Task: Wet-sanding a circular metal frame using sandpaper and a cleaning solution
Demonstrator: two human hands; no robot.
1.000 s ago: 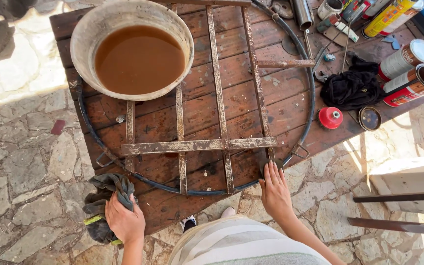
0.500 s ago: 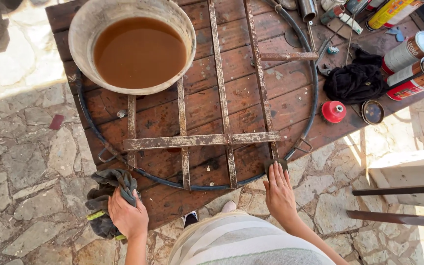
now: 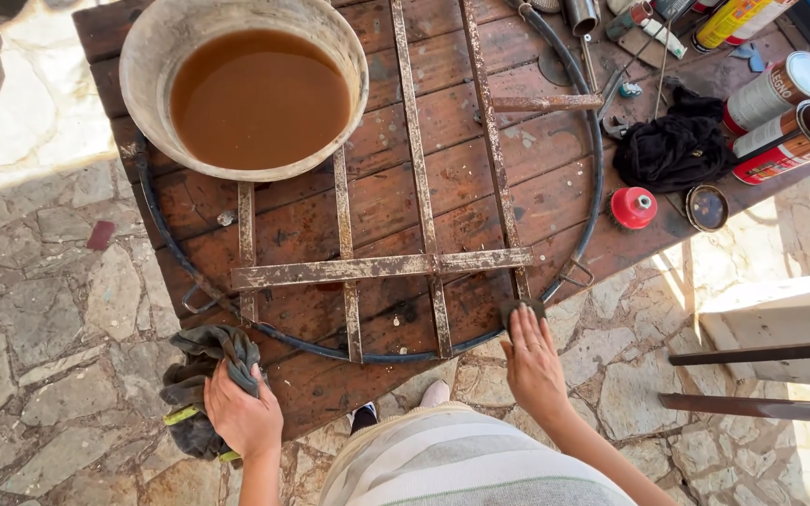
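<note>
The step in hand looks like rubbing down a rusty round metal grille that lies flat on a dark wooden tabletop. The right hand presses a small dark pad against the near right rim of the grille, its fingers stretched flat over the pad rather than curled. The left hand is clenched on a bunched grey rag at the near left edge of the tabletop, just outside the ring. By my judgement the next move calls for steady downward pressure along the rim, with the rag kept near for wiping.

A wide basin of brown water sits on the far left part of the grille. To the right lie a black cloth, a red cup-shaped brush, a loose round lid, 2 tins on their sides and small tools. The tabletop stands outdoors on irregular stone paving, sunlit in patches, with a pale frame at the right.
</note>
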